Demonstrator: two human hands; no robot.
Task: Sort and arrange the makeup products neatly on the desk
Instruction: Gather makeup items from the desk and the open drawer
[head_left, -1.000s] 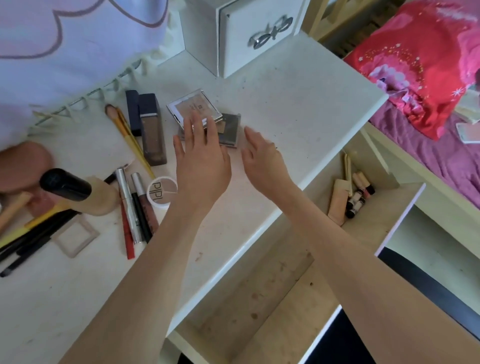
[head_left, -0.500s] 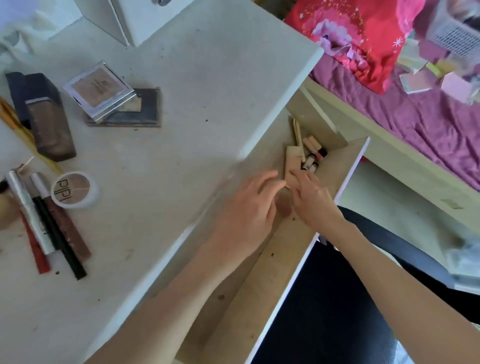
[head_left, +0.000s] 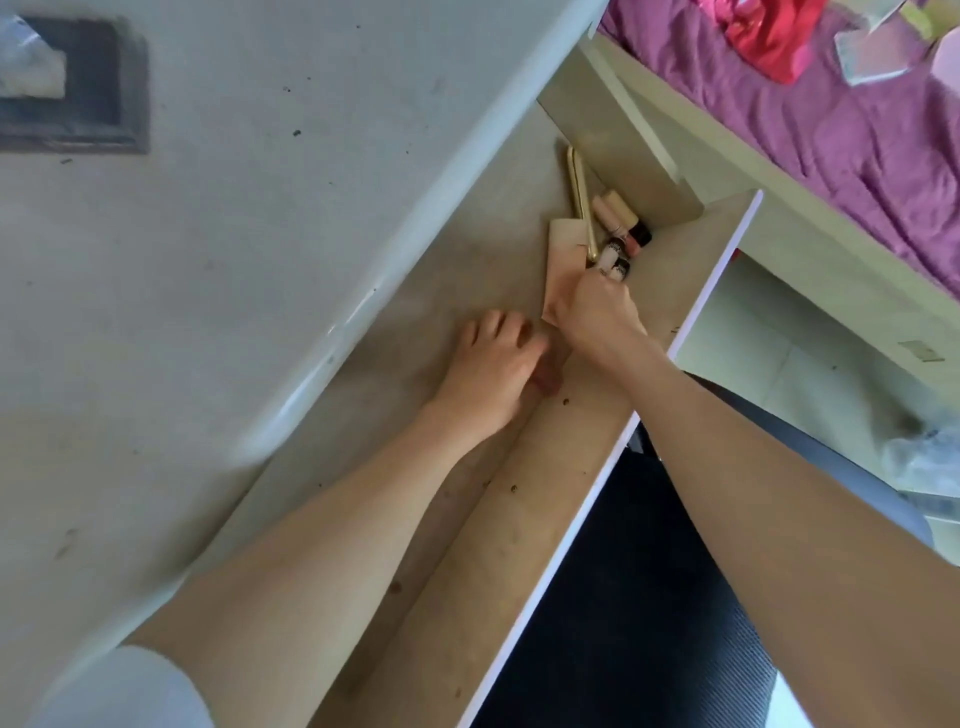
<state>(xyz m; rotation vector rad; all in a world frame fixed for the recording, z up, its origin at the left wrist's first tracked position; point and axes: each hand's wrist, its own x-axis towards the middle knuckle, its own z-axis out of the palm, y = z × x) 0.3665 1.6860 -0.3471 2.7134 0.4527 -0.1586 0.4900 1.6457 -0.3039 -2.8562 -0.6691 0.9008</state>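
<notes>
Both hands have left the desk (head_left: 260, 260) top for the open drawer (head_left: 519, 493). Right hand (head_left: 597, 312) now pinches small tubes (head_left: 613, 257) in its far corner; left hand (head_left: 493, 369) rests loosely curled, holding nothing.

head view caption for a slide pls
Right hand grips small tubes in the open drawer; left hand rests beside.

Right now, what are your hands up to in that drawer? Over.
Right hand gripping small tubes in the drawer corner. Left hand loosely curled, holding nothing. Gold stick and beige card crowd the tubes.
</notes>
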